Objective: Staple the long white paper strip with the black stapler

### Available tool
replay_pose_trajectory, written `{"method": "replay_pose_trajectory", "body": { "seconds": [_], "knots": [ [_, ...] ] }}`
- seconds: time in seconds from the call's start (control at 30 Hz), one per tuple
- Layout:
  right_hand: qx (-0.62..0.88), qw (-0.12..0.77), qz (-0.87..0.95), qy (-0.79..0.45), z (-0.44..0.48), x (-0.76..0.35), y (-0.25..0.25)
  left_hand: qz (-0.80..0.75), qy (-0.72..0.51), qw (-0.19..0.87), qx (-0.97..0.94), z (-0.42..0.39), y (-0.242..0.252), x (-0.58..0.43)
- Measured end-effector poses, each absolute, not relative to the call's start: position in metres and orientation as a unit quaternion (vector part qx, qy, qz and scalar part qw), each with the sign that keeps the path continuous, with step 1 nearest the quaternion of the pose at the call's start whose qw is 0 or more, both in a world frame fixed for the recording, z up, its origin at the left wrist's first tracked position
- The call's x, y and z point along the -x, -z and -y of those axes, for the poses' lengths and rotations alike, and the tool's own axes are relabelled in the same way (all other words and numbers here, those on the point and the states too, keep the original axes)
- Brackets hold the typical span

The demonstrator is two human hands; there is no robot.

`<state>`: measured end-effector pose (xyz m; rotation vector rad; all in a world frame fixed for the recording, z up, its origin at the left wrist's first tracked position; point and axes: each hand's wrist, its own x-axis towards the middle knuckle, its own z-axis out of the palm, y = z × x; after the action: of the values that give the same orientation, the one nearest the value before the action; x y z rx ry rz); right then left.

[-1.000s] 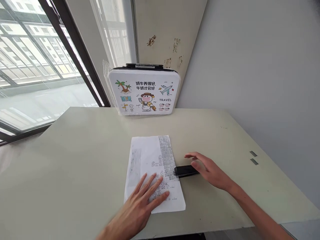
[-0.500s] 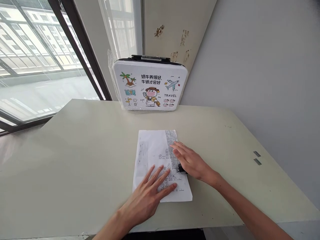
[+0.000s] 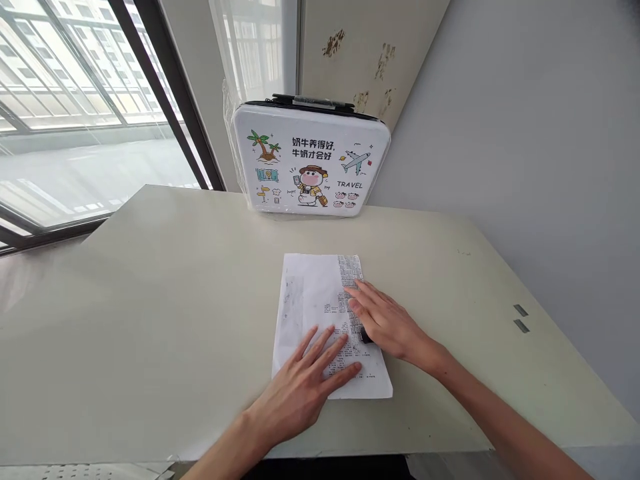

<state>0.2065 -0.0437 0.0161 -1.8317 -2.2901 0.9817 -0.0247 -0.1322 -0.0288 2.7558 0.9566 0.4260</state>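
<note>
A white sheet of paper (image 3: 315, 280) lies on the table, with printed text and a grey smudged strip on its left side. My left hand (image 3: 310, 380) rests flat on its lower part, fingers spread and holding nothing. My right hand (image 3: 387, 323) is at the sheet's right edge, fingers stretched forward. Beneath its palm is a small black roller stamp (image 3: 367, 335), mostly hidden by the hand and touching the paper. A band of dense black stamped marks (image 3: 350, 268) runs down the right side from the top edge to the stamp.
Behind the paper, a white case (image 3: 313, 160) with cartoon prints and a black handle stands upright in clear plastic on the pale table (image 3: 150, 320). Two grey tape pieces (image 3: 521, 318) are stuck at the right. A window (image 3: 100, 100) is at the left, a grey wall at the right.
The whole view has shifted slightly, with paper, case and hands appearing a little further right and higher. Both hands keep nearly the same places on the paper.
</note>
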Motion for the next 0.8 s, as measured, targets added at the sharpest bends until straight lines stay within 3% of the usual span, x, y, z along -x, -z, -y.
{"method": "replay_pose_trajectory", "body": {
  "seconds": [0.8],
  "knots": [
    [0.591,0.034,0.791,-0.154,0.048,-0.196,0.009,-0.326,-0.142,0.119,-0.927,0.133,0.030,0.024]
  ]
}}
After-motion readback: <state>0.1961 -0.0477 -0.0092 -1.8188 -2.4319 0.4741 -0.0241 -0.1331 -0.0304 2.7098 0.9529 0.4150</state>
